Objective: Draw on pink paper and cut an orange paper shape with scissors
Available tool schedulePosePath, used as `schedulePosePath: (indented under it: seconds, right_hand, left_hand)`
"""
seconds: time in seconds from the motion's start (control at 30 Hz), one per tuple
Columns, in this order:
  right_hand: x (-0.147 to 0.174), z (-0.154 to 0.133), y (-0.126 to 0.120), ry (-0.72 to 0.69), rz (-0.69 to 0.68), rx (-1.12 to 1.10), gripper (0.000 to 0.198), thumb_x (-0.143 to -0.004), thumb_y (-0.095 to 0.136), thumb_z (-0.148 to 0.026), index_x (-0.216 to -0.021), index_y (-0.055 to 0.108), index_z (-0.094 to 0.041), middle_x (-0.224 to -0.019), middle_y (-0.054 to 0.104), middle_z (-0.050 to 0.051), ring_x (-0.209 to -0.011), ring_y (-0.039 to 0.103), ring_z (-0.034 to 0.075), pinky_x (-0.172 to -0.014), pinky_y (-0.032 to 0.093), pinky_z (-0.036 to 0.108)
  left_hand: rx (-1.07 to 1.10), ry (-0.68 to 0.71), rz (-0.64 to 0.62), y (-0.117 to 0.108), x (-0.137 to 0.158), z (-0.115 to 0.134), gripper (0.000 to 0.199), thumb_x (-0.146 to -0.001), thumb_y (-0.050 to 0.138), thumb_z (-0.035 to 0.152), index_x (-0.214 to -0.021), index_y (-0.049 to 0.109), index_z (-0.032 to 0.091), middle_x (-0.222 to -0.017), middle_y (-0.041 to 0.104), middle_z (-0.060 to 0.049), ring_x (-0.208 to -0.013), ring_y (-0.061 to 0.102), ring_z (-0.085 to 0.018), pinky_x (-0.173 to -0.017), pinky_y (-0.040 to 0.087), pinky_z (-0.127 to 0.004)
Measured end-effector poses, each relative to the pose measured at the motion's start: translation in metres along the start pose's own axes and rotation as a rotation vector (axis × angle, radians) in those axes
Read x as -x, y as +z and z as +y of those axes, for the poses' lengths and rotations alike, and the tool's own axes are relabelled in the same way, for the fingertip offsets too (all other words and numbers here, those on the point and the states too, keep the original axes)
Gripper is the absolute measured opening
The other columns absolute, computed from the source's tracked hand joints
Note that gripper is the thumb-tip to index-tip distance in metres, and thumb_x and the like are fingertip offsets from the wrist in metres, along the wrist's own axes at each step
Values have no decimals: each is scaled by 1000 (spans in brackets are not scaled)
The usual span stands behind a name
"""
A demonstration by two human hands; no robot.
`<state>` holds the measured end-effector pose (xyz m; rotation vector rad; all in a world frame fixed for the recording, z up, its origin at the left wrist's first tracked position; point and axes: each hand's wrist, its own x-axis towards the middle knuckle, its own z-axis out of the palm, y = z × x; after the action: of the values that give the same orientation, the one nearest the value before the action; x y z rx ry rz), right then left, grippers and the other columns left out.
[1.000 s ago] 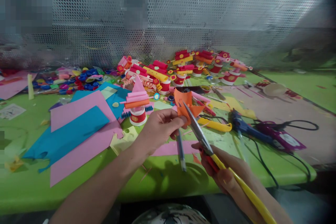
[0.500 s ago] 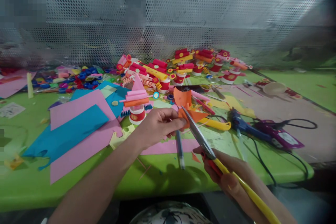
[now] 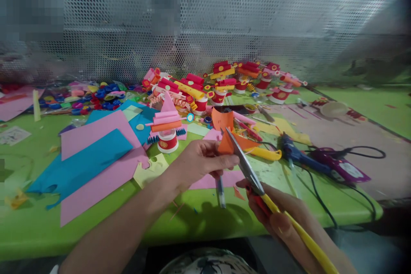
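Orange paper (image 3: pixel 227 142) is pinched between the thumb and fingers of my left hand (image 3: pixel 208 160). My right hand (image 3: pixel 279 214) is closed round scissors (image 3: pixel 245 167) with yellow and red handles. The metal blades reach up to the orange paper, touching or crossing its edge. Behind my left hand stands a paper-cup figure (image 3: pixel 168 139) with pink and orange rolls and a pink cone on top. A curved orange piece (image 3: pixel 222 118) rises just beyond the paper. Below my left hand a pen (image 3: pixel 221 192) lies partly hidden on a pink strip (image 3: pixel 195 183).
Pink sheets (image 3: pixel 96 195) and blue sheets (image 3: pixel 86 152) overlap at left. Several cup figures (image 3: pixel 220 94) stand at the back before a perforated metal panel (image 3: pixel 205 17). At right lie a blue glue gun (image 3: pixel 298 156) with a cord and a purple packet (image 3: pixel 343 167). Colourful small pieces (image 3: pixel 102 96) are heaped at far left.
My left hand has shifted slightly right and down with the orange paper, its thumb now nearer the blades. The scissors have moved a little to the right at their tips.
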<state>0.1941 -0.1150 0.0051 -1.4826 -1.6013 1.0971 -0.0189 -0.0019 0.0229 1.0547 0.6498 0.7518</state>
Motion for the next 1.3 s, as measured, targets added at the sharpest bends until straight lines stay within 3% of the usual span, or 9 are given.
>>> schedulePosePath:
  seconds: [0.13, 0.33, 0.6, 0.77, 0.97, 1.1, 1.3]
  right_hand:
    - [2, 1, -2, 98, -17, -61, 102, -71, 48, -98, -127, 67, -15, -74, 56, 4, -60, 42, 14, -43, 28, 24]
    - [2, 12, -4, 55, 11, -25, 92, -79, 51, -91, -131, 68, -17, -80, 63, 8, -70, 54, 19, -48, 39, 24]
    - [4, 7, -2, 95, 11, -75, 102, -71, 51, -97, -128, 69, -15, -76, 59, 6, -65, 50, 17, -47, 39, 25]
    - [3, 7, 0, 135, -5, -118, 104, -66, 54, -99, -130, 67, -17, -77, 57, 5, -64, 44, 15, -46, 31, 24]
    - [2, 11, -1, 111, -31, -138, 100, -70, 53, -97, -132, 64, -20, -80, 60, 5, -68, 50, 18, -54, 42, 27]
    - [2, 9, -1, 99, -23, -130, 97, -72, 52, -95, -132, 64, -20, -79, 59, 4, -67, 50, 17, -54, 43, 27]
    - [2, 2, 4, 136, 41, -142, 103, -65, 54, -99, -129, 67, -19, -76, 58, 4, -64, 48, 16, -48, 37, 25]
  left_hand:
    - [63, 41, 83, 2, -1, 0, 30, -70, 89, 39, -78, 74, 14, -73, 70, -2, -53, 56, -7, -54, 48, -22]
    - [-35, 146, 151, 2, 0, 4, 22, -80, 81, 35, -80, 74, 15, -76, 71, -2, -52, 55, -7, -51, 42, -22]
    - [44, 165, 124, 4, 0, 4, 19, -81, 79, 33, -81, 74, 14, -77, 74, -4, -53, 56, -7, -54, 46, -23]
    - [59, 160, 136, 3, -1, 4, 15, -80, 78, 29, -77, 73, 15, -75, 73, -3, -53, 56, -7, -55, 46, -22]
    - [43, 159, 116, 2, 0, 5, 15, -82, 76, 29, -79, 72, 15, -77, 73, -3, -52, 55, -7, -55, 45, -22]
    - [28, 168, 117, 3, 1, 5, 16, -83, 77, 30, -80, 74, 15, -80, 74, -3, -52, 54, -6, -52, 43, -22]
    - [22, 163, 125, 6, 1, 4, 15, -81, 80, 29, -79, 75, 15, -79, 75, -4, -54, 54, -6, -53, 44, -20]
